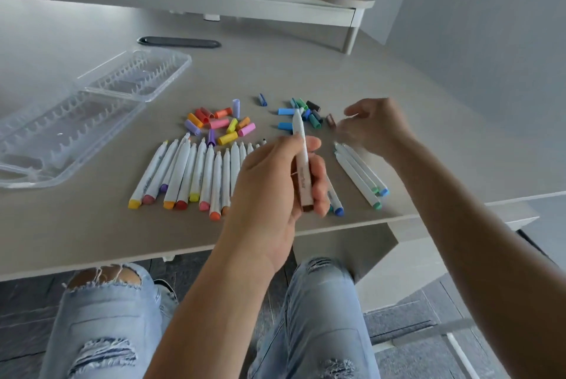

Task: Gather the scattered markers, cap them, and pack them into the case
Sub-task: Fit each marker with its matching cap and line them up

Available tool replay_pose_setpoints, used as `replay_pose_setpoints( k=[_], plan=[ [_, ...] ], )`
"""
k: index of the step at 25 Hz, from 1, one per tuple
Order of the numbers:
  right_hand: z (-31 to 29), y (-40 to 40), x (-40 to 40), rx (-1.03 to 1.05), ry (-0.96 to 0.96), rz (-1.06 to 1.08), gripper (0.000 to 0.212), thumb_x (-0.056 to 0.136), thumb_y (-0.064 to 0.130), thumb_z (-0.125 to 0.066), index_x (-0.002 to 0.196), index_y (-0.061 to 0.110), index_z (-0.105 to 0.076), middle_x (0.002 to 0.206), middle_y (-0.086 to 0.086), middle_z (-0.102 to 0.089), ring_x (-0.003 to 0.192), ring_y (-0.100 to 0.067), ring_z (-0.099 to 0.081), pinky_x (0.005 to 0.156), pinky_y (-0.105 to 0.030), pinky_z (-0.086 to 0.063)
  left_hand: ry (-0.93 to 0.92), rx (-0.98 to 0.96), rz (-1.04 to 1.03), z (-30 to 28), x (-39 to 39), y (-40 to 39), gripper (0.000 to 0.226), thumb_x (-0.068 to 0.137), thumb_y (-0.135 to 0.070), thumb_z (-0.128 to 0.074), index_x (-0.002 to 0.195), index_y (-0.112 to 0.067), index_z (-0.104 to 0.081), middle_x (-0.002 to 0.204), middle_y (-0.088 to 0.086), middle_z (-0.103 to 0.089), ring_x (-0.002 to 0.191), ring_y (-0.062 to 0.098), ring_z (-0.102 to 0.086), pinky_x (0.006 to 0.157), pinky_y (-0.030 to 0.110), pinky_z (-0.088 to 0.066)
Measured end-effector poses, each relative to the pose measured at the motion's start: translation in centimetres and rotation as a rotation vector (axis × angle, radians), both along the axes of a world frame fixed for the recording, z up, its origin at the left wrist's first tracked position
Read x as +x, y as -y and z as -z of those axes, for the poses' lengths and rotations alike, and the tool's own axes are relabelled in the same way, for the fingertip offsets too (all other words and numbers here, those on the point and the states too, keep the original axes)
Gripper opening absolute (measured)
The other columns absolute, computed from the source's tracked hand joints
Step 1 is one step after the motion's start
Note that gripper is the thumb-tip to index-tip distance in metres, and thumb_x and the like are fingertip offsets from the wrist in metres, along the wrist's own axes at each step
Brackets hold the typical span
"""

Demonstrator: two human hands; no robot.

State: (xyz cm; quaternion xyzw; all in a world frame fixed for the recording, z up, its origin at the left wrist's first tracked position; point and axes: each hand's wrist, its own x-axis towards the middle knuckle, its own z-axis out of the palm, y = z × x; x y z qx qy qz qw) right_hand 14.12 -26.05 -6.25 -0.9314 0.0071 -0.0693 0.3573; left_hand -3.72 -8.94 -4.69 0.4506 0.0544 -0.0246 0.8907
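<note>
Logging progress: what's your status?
Left hand grips brown-ended marker, uncapped. Right hand open, reaching for brown cap. Case open, empty. Nothing blocking.

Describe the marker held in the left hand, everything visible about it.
The marker is a white, plastic-looking barrel with a brown end at the bottom and small print along its side. It is uncapped, and its tip points up and away, toward the blue and green caps. It stands nearly upright above the table, touching nothing but the left hand, whose fingers curl round its lower half.
</note>
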Motion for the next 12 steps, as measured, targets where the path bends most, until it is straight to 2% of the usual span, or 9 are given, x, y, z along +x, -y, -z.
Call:
replay_pose_setpoints(
  k=[3,6,9,12],
  plan=[
    [0.0,-0.3,3.0,-0.155,-0.07,-0.08,0.041,0.091,0.034,-0.075,0.13,0.021,-0.069,0.111,-0.001,-0.068,0.093,-0.02,-0.063,0.075,-0.029,-0.048,-0.019,-0.004,0.018,1.0,-0.6,0.2,0.026,0.105,-0.017,-0.045,0.116,-0.002,-0.062,0.067,0.008,-0.056,0.042,0.014,-0.039,0.039,0.022,-0.03],
    [0.0,-0.9,3.8,-0.233,-0.082,-0.168,0.034,0.094,0.035,-0.071,0.127,0.027,-0.07,0.109,0.001,-0.068,0.081,-0.013,-0.059,0.061,-0.025,-0.043,-0.047,-0.02,0.012,1.8,-1.4,0.2,0.025,0.103,-0.017,-0.049,0.116,-0.002,-0.064,0.069,0.01,-0.056,0.044,0.014,-0.038,0.039,0.022,-0.029],
    [0.2,-1.6,5.0,-0.14,-0.068,-0.14,0.031,0.095,0.028,-0.064,0.124,0.026,-0.072,0.113,0.001,-0.067,0.094,-0.018,-0.062,0.069,-0.027,-0.045,-0.067,-0.041,-0.024,2.3,-1.8,0.1,0.024,0.101,-0.016,-0.051,0.113,0.0,-0.065,0.069,0.011,-0.055,0.043,0.015,-0.037,0.039,0.022,-0.028],
    [0.2,-2.7,6.3,-0.091,-0.036,-0.112,0.017,0.094,0.027,-0.066,0.105,0.025,-0.079,0.106,0.0,-0.072,0.096,-0.021,-0.063,0.078,-0.031,-0.051,-0.081,-0.049,-0.048,2.4,-2.1,0.1,0.022,0.1,-0.016,-0.053,0.109,-0.001,-0.066,0.069,0.012,-0.054,0.043,0.016,-0.037,0.039,0.023,-0.027]
  ],
)
